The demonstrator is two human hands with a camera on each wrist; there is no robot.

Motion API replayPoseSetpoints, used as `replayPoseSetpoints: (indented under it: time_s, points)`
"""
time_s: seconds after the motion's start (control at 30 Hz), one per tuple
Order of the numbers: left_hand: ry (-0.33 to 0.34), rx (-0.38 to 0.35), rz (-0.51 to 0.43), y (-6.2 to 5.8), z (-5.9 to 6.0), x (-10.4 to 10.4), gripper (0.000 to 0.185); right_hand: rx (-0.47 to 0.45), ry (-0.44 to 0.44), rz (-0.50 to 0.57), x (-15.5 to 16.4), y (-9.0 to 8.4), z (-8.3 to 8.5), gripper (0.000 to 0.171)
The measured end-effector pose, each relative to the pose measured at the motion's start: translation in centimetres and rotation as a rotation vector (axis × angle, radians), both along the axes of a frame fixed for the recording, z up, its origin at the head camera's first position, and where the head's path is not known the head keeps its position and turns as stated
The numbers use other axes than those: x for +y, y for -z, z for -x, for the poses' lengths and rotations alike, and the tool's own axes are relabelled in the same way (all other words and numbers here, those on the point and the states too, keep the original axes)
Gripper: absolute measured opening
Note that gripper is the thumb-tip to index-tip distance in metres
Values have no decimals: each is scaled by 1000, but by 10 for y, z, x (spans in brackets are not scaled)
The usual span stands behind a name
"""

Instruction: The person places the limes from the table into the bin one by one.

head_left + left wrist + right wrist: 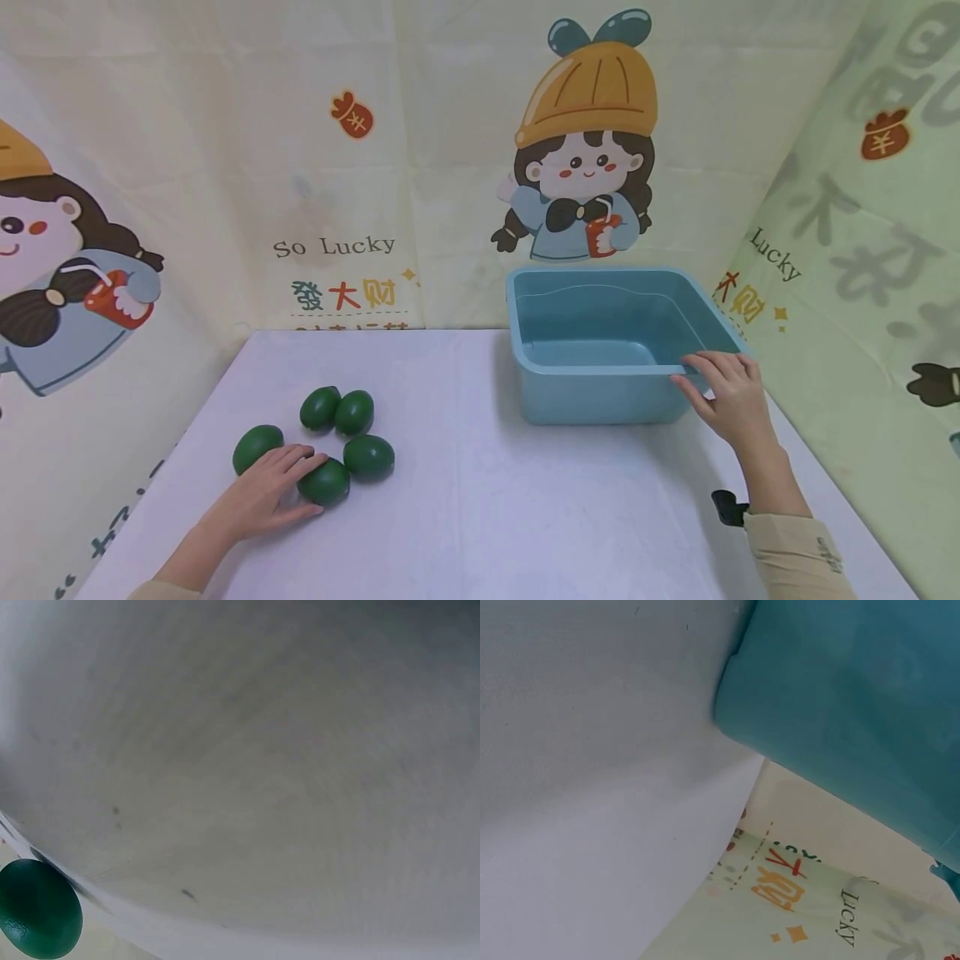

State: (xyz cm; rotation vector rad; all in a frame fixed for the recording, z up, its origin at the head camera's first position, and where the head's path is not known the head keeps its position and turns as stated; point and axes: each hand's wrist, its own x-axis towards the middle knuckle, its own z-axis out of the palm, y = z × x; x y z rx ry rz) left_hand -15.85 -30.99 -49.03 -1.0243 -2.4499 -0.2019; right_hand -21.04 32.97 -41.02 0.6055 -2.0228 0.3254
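In the head view, my left hand (266,493) is at a dark green oval fruit (326,483), its fingertips on the top and left of it and its thumb along the near side. Several more such fruits lie close by: one green fruit (257,448) just beyond the hand, another (369,457) to the right, and a pair behind. A single green fruit (39,909) shows at the lower left of the left wrist view. On the right, my right hand (727,396) grips the front right rim of a blue plastic basin (600,398), fingers over the rim and thumb outside. The basin's inside shows no contents.
A white cloth covers the table (457,517). Printed fabric (450,167) hangs behind and along both sides, close to the basin's back. A small black object (727,507) is beside the right wrist.
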Motion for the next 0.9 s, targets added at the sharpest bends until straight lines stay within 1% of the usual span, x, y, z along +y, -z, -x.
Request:
replayPoseSetpoints:
  time_s: [0.2, 0.43, 0.63, 0.77, 0.9]
  points:
    - [18, 11, -12, 0, 0, 1, 63, 9, 4, -19, 1, 1, 0, 58]
    - [5, 12, -9, -1, -1, 3, 64, 27, 4, -20, 1, 2, 2, 57]
    - [14, 10, -16, -2, 0, 3, 63, 37, -3, -6, 1, 4, 3, 56]
    - [17, 28, -17, -2, 1, 3, 62, 36, -2, -4, 1, 4, 4, 57]
    - [37, 44, -36, -3, 2, 4, 61, 26, -2, -7, 1, 3, 4, 57]
